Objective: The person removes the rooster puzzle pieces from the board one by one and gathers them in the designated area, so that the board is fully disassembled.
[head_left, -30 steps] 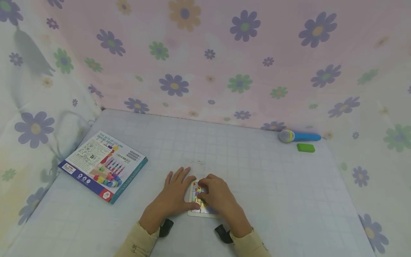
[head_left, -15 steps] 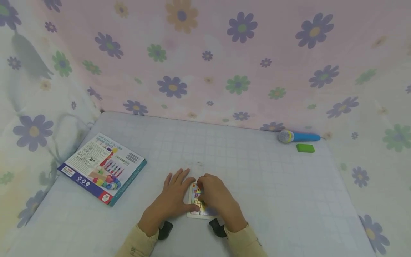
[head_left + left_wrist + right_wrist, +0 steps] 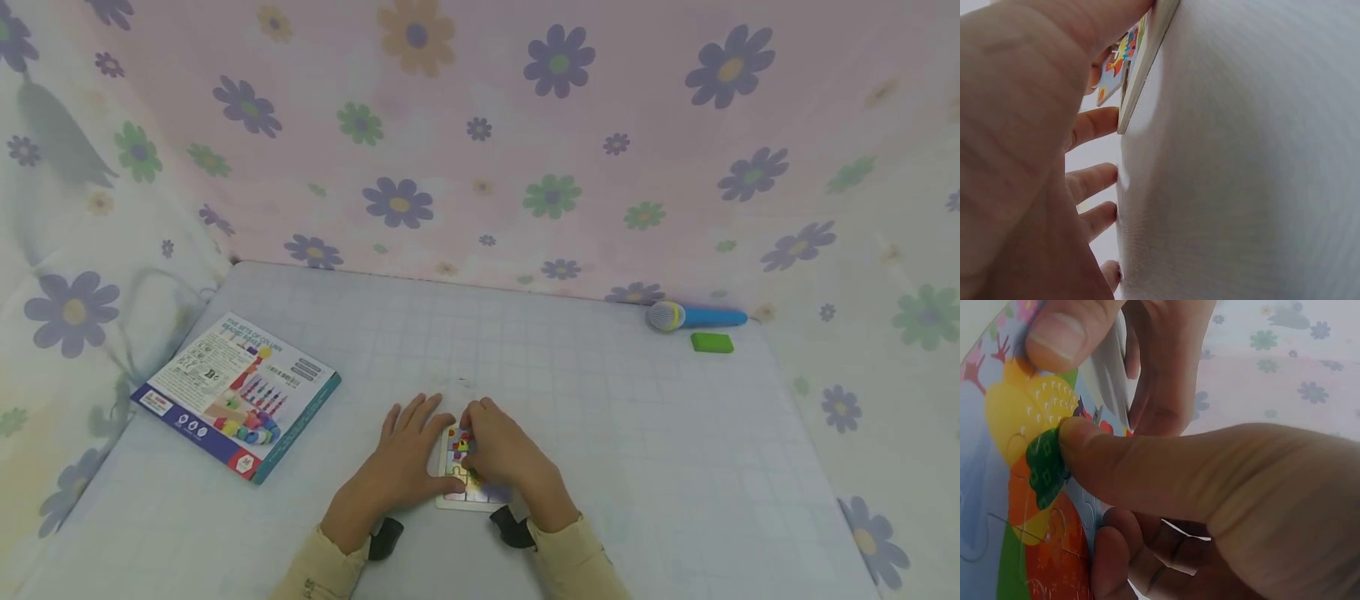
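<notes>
A small framed jigsaw puzzle [image 3: 480, 497] with a colourful cartoon picture lies on the table between the two hands. My left hand [image 3: 408, 458] lies spread at the puzzle's left side, its thumb over the lower left part and a fingertip at the frame's edge. My right hand [image 3: 506, 454] reaches over the puzzle from the right and pinches a puzzle piece [image 3: 1108, 81] at the upper left. In the left wrist view that piece is tilted up out of the wooden frame [image 3: 1141, 72]. The right hand covers much of the puzzle's right side.
A boxed bead set [image 3: 236, 396] lies at the left of the table [image 3: 600, 433]. Toward the far right corner are a blue toy microphone [image 3: 697, 317] and a green block [image 3: 712, 342]. Flowered cloth [image 3: 480, 167] hangs behind the table and at both sides.
My right hand has turned and shifted slightly left, its fingers drawn closer together at the puzzle's upper left. My left hand stays in place. The whole view has drifted a little.
</notes>
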Demonstrator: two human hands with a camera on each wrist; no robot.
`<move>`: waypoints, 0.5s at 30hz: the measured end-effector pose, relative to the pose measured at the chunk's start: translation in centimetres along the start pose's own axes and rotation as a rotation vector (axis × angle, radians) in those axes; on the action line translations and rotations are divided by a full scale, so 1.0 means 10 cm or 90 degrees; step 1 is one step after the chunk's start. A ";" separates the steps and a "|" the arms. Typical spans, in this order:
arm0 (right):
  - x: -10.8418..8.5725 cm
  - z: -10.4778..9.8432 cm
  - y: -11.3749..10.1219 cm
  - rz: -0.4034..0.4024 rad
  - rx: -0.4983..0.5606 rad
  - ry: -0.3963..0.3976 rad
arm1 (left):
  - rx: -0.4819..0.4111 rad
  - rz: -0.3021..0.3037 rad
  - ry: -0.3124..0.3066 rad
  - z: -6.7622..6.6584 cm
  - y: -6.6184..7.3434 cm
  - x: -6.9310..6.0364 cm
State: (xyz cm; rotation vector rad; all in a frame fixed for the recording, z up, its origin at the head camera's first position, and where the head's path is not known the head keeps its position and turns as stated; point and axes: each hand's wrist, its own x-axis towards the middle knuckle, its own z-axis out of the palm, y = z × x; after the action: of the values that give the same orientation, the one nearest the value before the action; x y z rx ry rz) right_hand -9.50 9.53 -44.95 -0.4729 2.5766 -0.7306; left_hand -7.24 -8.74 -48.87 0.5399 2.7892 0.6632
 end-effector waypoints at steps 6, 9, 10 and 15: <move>0.02 0.00 0.03 -0.006 0.012 -0.001 | 0.000 -0.003 -0.001 0.02 -0.03 0.01; 0.03 0.02 0.04 -0.016 0.018 -0.001 | 0.002 -0.008 0.003 0.03 -0.05 0.00; 0.03 0.03 0.05 -0.020 0.016 0.002 | 0.001 -0.009 0.005 0.03 -0.05 0.00; 0.03 0.05 0.09 -0.039 -0.024 0.028 | -0.006 0.002 0.010 0.04 -0.05 0.00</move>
State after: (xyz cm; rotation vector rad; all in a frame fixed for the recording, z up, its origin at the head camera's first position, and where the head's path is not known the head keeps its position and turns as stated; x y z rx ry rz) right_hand -9.68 9.96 -45.96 -0.5559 2.6317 -0.7226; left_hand -7.30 -8.99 -49.44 0.5386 2.7994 0.6844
